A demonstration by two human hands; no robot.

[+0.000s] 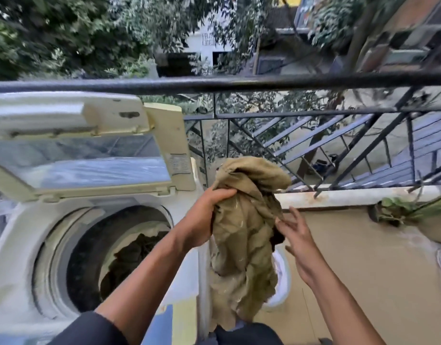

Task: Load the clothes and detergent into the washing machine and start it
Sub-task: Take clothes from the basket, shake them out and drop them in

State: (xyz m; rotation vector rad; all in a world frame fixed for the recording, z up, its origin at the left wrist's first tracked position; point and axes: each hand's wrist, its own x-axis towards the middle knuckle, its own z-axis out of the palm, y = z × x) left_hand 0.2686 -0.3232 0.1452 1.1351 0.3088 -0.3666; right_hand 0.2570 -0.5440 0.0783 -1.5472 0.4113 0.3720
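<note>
Left hand [209, 215] grip: clenched round olive cloth [244, 242] | right hand [298, 242]: fingers spread, fingertips touching cloth

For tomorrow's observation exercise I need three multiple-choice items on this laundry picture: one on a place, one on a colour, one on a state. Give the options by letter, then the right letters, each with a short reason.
1. Where is the garment that the left hand grips?
A. Inside the drum
B. In the air, to the right of the drum opening
C. Draped over the balcony railing

2. What colour is that garment?
A. Olive-tan
B. Bright red
C. White

3. How does the washing machine lid stand?
A. Shut flat
B. Taken off and lying on the floor
C. Raised open

Answers:
1 B: the cloth hangs from the fist beside the washing machine, clear of the railing.
2 A: the cloth is a dull olive-tan throughout.
3 C: the lid is tilted up, and dark clothes show in the drum.
</note>
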